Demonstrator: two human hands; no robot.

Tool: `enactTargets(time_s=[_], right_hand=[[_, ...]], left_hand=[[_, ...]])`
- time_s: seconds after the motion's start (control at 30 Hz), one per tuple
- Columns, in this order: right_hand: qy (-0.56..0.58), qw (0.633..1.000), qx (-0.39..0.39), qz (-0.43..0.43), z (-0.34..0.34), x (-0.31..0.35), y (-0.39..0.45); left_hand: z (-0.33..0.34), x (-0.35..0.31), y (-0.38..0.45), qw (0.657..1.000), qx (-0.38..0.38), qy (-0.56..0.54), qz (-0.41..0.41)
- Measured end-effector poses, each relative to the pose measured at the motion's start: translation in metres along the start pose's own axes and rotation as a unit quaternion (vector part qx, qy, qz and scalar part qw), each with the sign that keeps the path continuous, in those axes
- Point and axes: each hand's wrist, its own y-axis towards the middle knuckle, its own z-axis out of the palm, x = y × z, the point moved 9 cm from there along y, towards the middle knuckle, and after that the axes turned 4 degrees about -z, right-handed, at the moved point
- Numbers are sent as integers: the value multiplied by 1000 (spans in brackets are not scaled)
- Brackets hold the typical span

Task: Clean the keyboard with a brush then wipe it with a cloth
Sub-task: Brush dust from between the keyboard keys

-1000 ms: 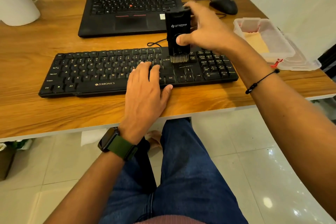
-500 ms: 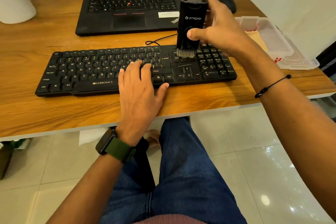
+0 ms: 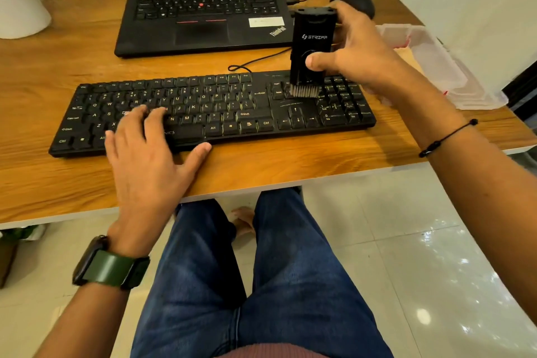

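One brush [image 3: 311,49] inside right grip [image 3: 353,52]

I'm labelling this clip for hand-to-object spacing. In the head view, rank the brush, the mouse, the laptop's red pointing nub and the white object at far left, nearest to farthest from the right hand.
From the right hand:
1. Brush, gripped in it, bristles on the keyboard.
2. Mouse, just behind the hand.
3. Red nub, mid laptop keyboard, to the left.
4. White object, far left desk corner.

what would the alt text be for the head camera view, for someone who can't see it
A person's right hand holds a black brush upright, bristles on a black keyboard beside the number pad, while the left hand rests flat on its left half. Behind on the wooden desk sit a laptop, a mouse and a clear plastic box.
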Motion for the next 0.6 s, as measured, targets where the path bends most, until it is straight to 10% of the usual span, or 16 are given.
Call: enactTargets(time_s=[0.6], right_hand=[[-36,998,-28,-36,6,5,3]], left_hand=[[-1,12,-6,1000,1,-14,-24]])
